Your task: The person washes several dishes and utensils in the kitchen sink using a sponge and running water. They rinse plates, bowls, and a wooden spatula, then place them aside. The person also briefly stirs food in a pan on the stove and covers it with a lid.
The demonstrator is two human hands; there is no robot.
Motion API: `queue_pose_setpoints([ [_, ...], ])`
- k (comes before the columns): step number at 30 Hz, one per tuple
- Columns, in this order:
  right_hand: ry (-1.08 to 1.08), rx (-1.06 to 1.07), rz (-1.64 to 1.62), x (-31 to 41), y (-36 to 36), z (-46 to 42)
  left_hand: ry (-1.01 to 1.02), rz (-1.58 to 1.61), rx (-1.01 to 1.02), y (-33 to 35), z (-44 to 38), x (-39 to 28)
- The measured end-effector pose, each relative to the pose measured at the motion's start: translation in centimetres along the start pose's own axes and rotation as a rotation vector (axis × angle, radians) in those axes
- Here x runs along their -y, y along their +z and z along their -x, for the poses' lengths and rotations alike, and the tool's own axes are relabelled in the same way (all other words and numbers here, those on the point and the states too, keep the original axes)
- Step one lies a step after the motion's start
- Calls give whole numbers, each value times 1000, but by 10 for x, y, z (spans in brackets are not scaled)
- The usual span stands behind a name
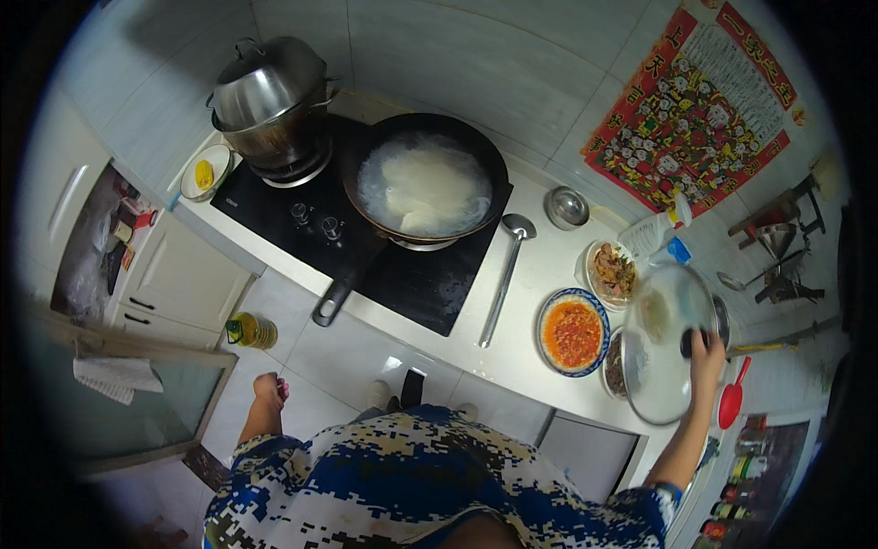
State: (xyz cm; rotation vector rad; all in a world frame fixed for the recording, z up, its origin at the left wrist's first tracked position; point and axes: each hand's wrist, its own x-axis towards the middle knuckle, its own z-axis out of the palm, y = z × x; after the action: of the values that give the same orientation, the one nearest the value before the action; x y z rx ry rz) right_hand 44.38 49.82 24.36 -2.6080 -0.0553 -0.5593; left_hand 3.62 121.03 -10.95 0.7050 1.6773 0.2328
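My right hand (pixel 708 350) grips the black knob of a glass pan lid (pixel 662 384) at the counter's right end, over part of a bowl of dark food (pixel 616 367). My left hand (pixel 271 388) hangs low at the left above the floor, fingers curled, with nothing visible in it. On the black cooktop (pixel 418 291) a wok (pixel 504 161) holds cloudy liquid with pale food (pixel 429 185) in it. A metal ladle (pixel 504 281) lies on the counter right of the cooktop. A blue-rimmed bowl of red sauce (pixel 574 333) stands left of the lid.
A lidded steel pot (pixel 274 103) stands on the rear left burner, beside a bowl with corn (pixel 204 174). Behind the sauce are a plate of mixed food (pixel 612 273), a small metal bowl (pixel 567 208) and a white bottle (pixel 648 233). An oil bottle (pixel 255 331) stands on the floor.
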Motion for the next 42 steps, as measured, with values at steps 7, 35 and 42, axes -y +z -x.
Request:
queue_pose_setpoints([
  [7, -428, 251, 47, 303, 118, -62, -183, 248, -87, -106, -59, 13],
  [35, -622, 560, -61, 445, 347, -87, 151, -347, 1272, 144, 281, -165],
  [42, -601, 617, 12, 453, 339, -81, 241, -302, 1197, 153, 285, -155],
])
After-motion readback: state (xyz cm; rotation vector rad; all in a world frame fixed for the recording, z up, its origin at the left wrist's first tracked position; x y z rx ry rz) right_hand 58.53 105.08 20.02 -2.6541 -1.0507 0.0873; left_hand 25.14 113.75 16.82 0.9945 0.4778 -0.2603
